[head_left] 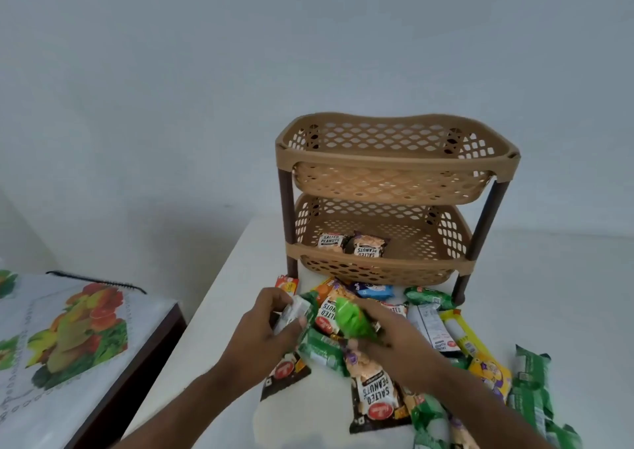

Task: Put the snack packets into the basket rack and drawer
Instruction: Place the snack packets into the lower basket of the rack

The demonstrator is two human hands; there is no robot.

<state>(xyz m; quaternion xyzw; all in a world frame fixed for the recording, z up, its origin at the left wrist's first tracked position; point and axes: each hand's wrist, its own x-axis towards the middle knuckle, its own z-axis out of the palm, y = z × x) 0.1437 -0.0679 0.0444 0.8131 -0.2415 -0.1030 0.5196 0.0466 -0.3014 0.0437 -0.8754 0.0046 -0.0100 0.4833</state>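
A tan two-tier basket rack (394,160) with dark legs stands on the white table (236,277). Its lower basket (439,239) holds two salted peanut packets (368,245); the upper basket looks empty. Several snack packets lie heaped in front of the rack, among them a salted peanuts packet (377,390) and green packets (530,380). My left hand (271,328) grips a white and green packet (295,311) above the heap. My right hand (394,338) holds a bright green packet (353,321) just beside it.
A lower table with a fruit-print cover (65,332) stands to the left, across a narrow gap from the white table. A black comb-like object (99,281) lies at its far edge. A plain wall rises behind the rack.
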